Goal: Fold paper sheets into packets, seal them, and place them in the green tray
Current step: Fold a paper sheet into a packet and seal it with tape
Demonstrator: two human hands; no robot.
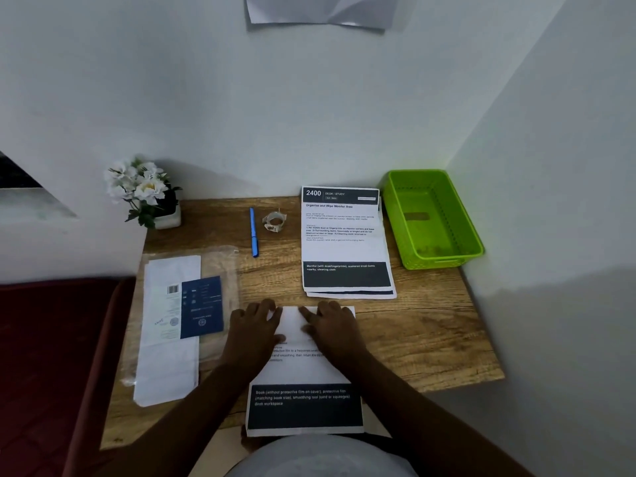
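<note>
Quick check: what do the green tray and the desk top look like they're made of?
Green tray: looks like moulded plastic, glossy lime, with perforated lattice walls. Desk top: wood-grain surface, matte brown with visible streaks and knots; whether solid wood or laminate cannot be told.

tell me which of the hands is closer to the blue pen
Left. The left hand presses the folded sheet almost straight below the blue pen; the right hand sits further right on the same sheet, nearer the stack of printed pages.
</note>
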